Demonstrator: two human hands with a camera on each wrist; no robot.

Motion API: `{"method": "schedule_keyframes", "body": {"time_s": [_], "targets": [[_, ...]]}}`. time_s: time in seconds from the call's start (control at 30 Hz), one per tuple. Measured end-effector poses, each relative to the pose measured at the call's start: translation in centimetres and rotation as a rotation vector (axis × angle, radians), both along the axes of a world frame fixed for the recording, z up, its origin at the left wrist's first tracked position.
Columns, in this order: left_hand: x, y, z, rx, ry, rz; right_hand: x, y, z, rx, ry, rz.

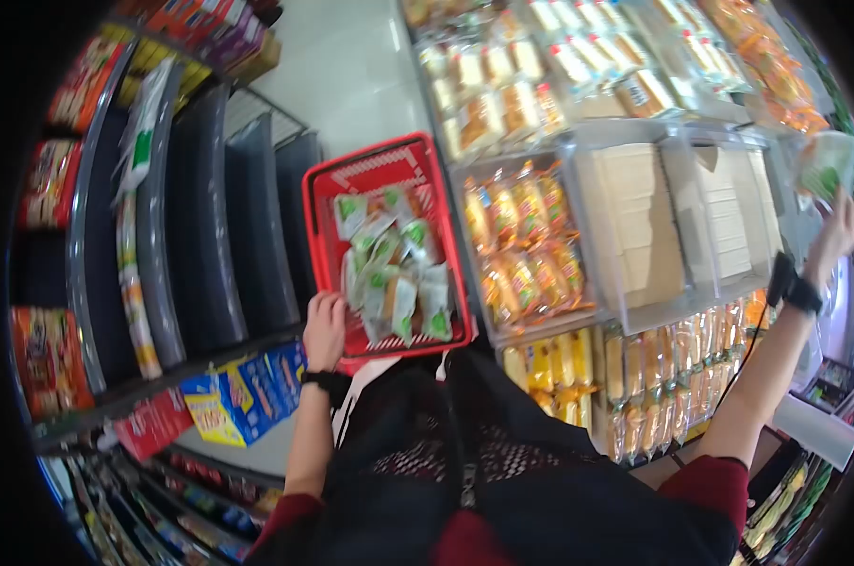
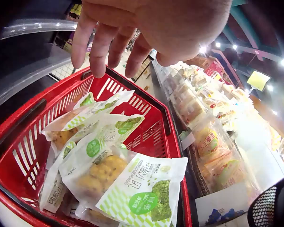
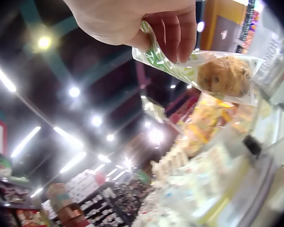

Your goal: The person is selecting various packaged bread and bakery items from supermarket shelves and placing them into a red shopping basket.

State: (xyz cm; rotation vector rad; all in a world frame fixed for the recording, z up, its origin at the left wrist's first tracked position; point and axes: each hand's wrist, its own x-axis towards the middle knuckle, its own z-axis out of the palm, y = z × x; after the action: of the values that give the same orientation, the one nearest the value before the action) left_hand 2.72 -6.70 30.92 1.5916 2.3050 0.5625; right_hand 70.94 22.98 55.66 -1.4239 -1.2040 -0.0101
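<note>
The right hand (image 1: 834, 231) pinches a clear and green-printed bread packet (image 1: 828, 162) over the far right of the display; in the right wrist view the fingers (image 3: 173, 38) grip its edge and a brown bun (image 3: 225, 75) shows inside. At the red basket (image 1: 318, 236), the left hand (image 1: 324, 330) lies by the near left rim. Several similar white and green packets (image 1: 389, 274) lie in the basket. The left wrist view has the left hand (image 2: 132, 33) above the basket rim (image 2: 19, 116) with fingers extended, holding nothing visible, and packets (image 2: 142, 189) below.
Right of the basket are display bins with orange-wrapped breads (image 1: 530, 245), yellow-wrapped breads (image 1: 549, 368) and a cardboard-lined bin (image 1: 634, 222). Dark shelves (image 1: 196, 226) stand on the left, with blue and yellow signs (image 1: 243, 396) below. Pale floor (image 1: 351, 71) shows beyond the basket.
</note>
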Motion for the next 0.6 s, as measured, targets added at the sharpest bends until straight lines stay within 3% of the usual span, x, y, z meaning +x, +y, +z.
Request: {"method": "schedule_keyframes", "body": {"time_s": [0.03, 0.07, 0.1, 0.13, 0.17, 0.23, 0.27, 0.3, 0.37, 0.4, 0.43, 0.53, 0.6], "targets": [[0.3, -0.4, 0.7, -0.017, -0.066, 0.039, -2.9, -2.3, 0.9, 0.031, 0.032, -0.016], [0.8, 0.7, 0.6, 0.001, -0.046, -0.007, -2.0, -5.5, 1.1, 0.099, 0.144, 0.145], [-0.1, -0.8, 0.3, 0.018, -0.031, 0.002, -2.1, -5.9, 0.6, 0.117, 0.139, 0.177], [-0.3, -1.1, 0.6, 0.014, -0.065, 0.019, -6.7, -8.7, 0.8, 0.097, 0.276, 0.11], [-0.4, -0.9, 0.6, 0.014, -0.106, 0.029, -8.7, -12.7, -0.3, -0.038, -0.384, 0.014], [-1.6, -2.7, -0.1, 0.025, -0.12, 0.046, -13.7, -16.3, -1.9, -0.199, -0.598, -0.119], [-1.4, -2.4, -0.2, 0.002, -0.18, 0.096, -17.0, -17.5, -3.1, -0.224, -0.102, 0.1], [-2.8, -3.6, -1.8, 0.103, -0.081, 0.036, -20.3, -18.9, -5.0, -0.242, 0.397, 0.312], [-4.1, -4.9, -2.7, 0.04, -0.221, 0.105, -25.8, -22.6, -12.0, -0.668, 0.312, 0.384], [-4.9, -5.3, -3.6, 0.08, -0.203, 0.089, -31.2, -23.1, -8.8, -0.666, 0.496, 0.467], [-4.7, -5.2, -3.9, 0.081, -0.206, 0.091, -34.5, -23.8, -8.9, -0.72, 0.441, 0.58], [-4.7, -4.4, -4.7, -0.029, -0.297, 0.115, -39.8, -25.4, -15.2, -0.888, 0.292, 0.687], [-4.7, -3.9, -4.4, -0.05, -0.347, 0.108, -44.0, -26.7, -18.9, -0.726, 0.084, 0.716]]}}
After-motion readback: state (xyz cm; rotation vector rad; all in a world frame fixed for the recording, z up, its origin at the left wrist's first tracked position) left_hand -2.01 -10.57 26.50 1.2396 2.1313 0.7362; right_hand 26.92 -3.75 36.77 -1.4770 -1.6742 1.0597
